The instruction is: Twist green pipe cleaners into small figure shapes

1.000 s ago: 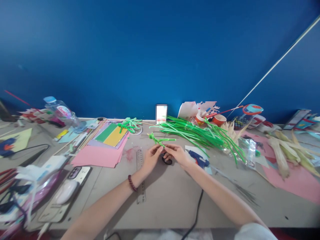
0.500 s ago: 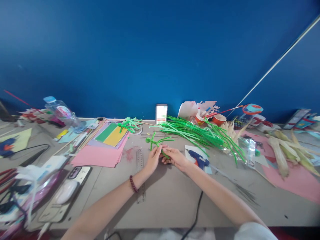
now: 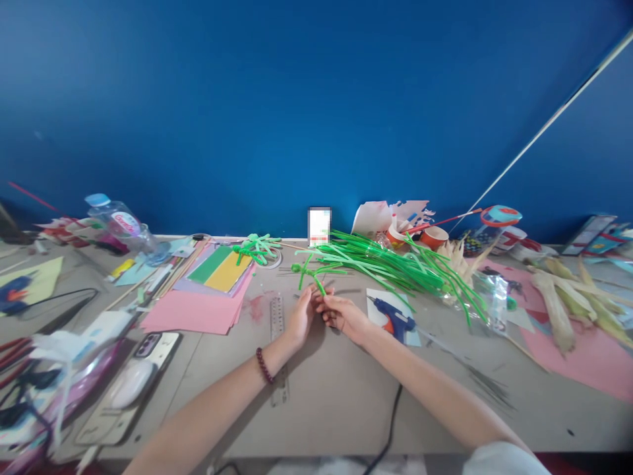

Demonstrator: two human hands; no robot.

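Observation:
Both hands meet over the middle of the table around a green pipe cleaner figure point(image 3: 320, 287) with a small coiled head and thin limbs. My left hand point(image 3: 302, 316) is closed on its lower part, a red-brown bead bracelet point(image 3: 264, 365) at the wrist. With bent fingers, my right hand point(image 3: 345, 315) pinches the same piece from the other side. Part of the figure is hidden behind the fingers. Beyond the hands lies a large bundle of green pipe cleaners point(image 3: 386, 264). Another green pipe cleaner piece point(image 3: 257, 249) rests at the back left.
A clear ruler point(image 3: 277, 323) lies beside my left wrist. Right of my hands, a blue glue gun point(image 3: 395, 316) sits on white card. Pink paper point(image 3: 192, 311), a phone point(image 3: 148, 363) and a bottle point(image 3: 123, 223) are on the left; dried husks point(image 3: 554, 310) on the right.
The figure has turned in my fingers, and its limbs now point more to the right. Its lower stem shows more upright between my hands. My arms have barely moved.

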